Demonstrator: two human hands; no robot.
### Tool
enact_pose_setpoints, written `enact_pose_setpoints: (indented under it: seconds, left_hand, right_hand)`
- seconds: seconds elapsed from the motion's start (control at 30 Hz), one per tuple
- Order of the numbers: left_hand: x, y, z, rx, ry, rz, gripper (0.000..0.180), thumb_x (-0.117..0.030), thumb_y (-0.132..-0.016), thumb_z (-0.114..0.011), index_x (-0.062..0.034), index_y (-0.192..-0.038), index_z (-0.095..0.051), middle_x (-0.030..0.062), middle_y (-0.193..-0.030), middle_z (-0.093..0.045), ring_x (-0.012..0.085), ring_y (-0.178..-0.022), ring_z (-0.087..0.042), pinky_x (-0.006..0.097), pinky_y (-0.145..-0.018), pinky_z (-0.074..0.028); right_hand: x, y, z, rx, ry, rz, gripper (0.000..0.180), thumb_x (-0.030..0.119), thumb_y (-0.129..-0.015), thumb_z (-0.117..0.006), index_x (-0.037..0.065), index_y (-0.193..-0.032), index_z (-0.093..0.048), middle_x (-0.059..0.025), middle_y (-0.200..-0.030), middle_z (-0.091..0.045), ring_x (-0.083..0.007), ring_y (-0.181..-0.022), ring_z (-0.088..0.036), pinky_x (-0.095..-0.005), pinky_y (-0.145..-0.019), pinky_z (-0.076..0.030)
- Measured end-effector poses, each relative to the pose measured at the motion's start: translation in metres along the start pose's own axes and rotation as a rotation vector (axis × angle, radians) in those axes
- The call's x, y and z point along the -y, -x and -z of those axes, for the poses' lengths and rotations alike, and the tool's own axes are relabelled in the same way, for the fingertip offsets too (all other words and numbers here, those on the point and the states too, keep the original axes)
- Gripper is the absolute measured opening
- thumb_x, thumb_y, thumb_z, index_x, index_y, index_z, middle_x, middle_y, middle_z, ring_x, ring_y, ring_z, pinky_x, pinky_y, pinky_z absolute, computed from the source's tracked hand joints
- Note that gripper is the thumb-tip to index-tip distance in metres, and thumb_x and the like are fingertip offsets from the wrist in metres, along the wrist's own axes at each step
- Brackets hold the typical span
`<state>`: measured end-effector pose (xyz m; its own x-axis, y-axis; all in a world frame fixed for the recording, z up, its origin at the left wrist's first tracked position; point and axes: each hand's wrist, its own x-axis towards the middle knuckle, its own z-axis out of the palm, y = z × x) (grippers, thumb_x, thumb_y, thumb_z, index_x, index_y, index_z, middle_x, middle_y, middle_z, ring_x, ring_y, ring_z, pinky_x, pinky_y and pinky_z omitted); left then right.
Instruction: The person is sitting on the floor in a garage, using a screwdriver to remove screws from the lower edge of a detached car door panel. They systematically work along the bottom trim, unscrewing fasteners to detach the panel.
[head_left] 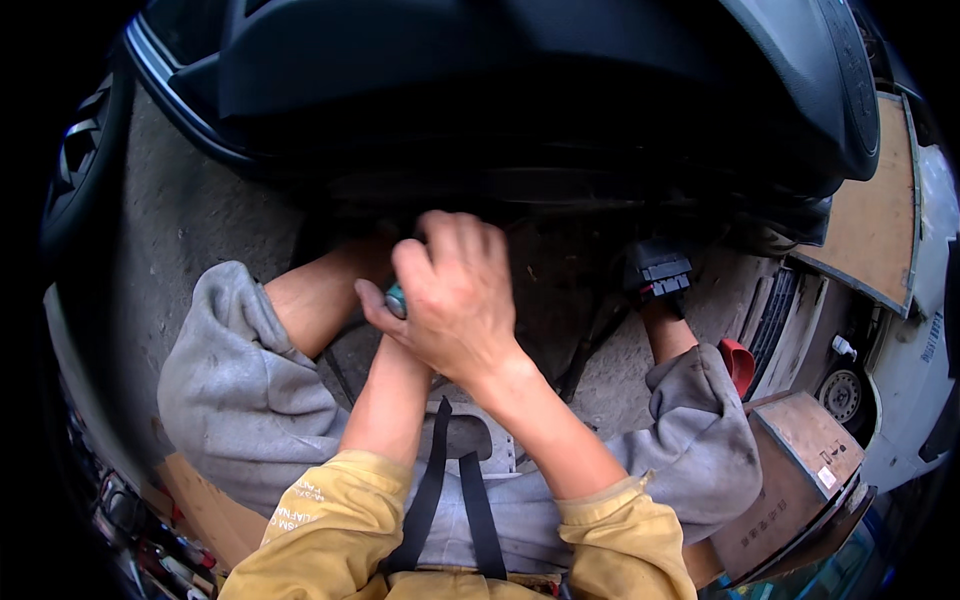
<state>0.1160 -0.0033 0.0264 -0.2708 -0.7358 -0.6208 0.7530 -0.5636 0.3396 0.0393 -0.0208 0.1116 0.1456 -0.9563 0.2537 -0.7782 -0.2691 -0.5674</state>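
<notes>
- A small teal rounded object (397, 300) is clasped between the thumb and fingers of the bare right hand (450, 290), near the dark moulded vehicle panel (480, 90).
- The bare left forearm (385, 405) is overlapped by the right hand; the left hand is hidden, so its state cannot be told.

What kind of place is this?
Probably a vehicle repair shop or garage. A large dark vehicle panel fills the top of the view, a wheel sits beside a pale vehicle body at right, and small clutter lies at lower left.
</notes>
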Motion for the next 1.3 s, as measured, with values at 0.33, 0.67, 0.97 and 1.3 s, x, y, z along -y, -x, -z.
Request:
enact_pose_setpoints:
  seconds: [0.33, 0.67, 0.97, 1.3]
  left_hand:
    - [0.001, -0.007, 0.015, -0.049, -0.04, -0.041, 0.027, -0.022, -0.096, -0.059, 0.001, -0.109, -0.063, 0.0102, -0.093, -0.067, 0.0223, -0.084, -0.067, 0.033, -0.077, -0.057]
    - [-0.033, -0.034, 0.026, -0.031, -0.076, -0.15, 0.028, -0.023, -0.096, -0.059, 0.0012, -0.111, -0.062, 0.0106, -0.094, -0.068, 0.0225, -0.084, -0.067, 0.033, -0.078, -0.057]
    - [-0.045, -0.051, 0.023, -0.011, -0.119, -0.171, 0.029, -0.023, -0.096, -0.059, 0.0013, -0.112, -0.062, 0.011, -0.095, -0.068, 0.0227, -0.085, -0.067, 0.033, -0.078, -0.057]
    - [-0.039, -0.058, 0.019, 0.0, -0.149, -0.137, 0.03, -0.023, -0.096, -0.059, 0.0015, -0.113, -0.061, 0.0114, -0.096, -0.068, 0.023, -0.085, -0.067, 0.034, -0.079, -0.057]
  right_hand:
    - [-0.018, -0.018, -0.034, -0.215, -0.3, 0.024, 0.025, 0.024, -0.068, -0.077, 0.009, -0.065, -0.057, -0.0063, -0.064, -0.056, -0.0207, -0.058, -0.057, -0.0312, -0.045, -0.044]
    - [-0.031, -0.037, -0.051, -0.311, -0.41, 0.2, 0.026, 0.022, -0.073, -0.077, 0.01, -0.062, -0.057, -0.0034, -0.056, -0.054, -0.0202, -0.049, -0.057, -0.0311, -0.042, -0.045]
    - [-0.043, -0.034, -0.047, -0.105, -0.353, 0.11, 0.026, 0.022, -0.077, -0.075, 0.01, -0.061, -0.058, -0.0071, -0.047, -0.054, -0.0208, -0.039, -0.057, -0.0318, -0.038, -0.046]
    - [-0.041, -0.047, -0.036, -0.107, -0.46, -0.025, 0.023, 0.021, -0.076, -0.072, 0.009, -0.061, -0.06, -0.012, -0.053, -0.061, -0.0279, -0.044, -0.062, -0.0373, -0.041, -0.05]
